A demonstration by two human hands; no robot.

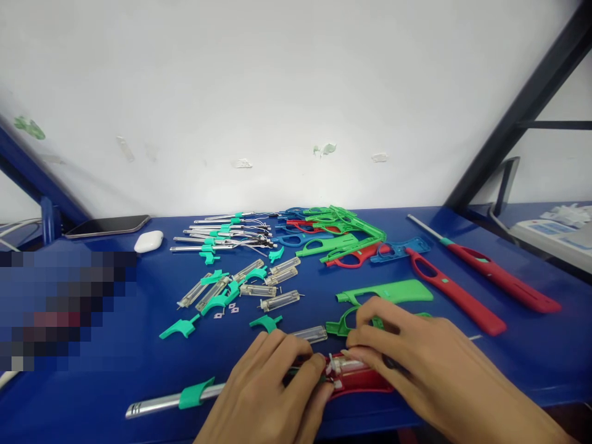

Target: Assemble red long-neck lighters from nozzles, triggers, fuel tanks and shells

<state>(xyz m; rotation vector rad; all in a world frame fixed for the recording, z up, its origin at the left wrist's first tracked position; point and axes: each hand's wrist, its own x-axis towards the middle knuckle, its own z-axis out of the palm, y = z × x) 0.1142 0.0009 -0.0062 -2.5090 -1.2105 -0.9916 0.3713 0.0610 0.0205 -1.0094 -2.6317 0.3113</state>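
Near the front edge lies a partly built stick lighter: a red half shell (370, 387) with a clear fuel tank (349, 365) inside. Its silver barrel (157, 404) points left and carries a teal collar (195, 394). My left hand (271, 391) is closed round the lighter where barrel and shell meet; its fingers hide the trigger area. My right hand (407, 345) is closed, thumb and fingertips pinching at the tank in the shell. Just beyond my fingers are a loose clear tank (312, 335) and a green half shell (337, 327).
Teal triggers (180, 327), clear tanks (280, 300) and silver barrels (217, 231) lie left and centre. Green, red and blue shells (324, 245) are piled at the back. Two red lighter bodies (456, 293) lie right. A phone (108, 226) and white case (148, 241) sit back left.
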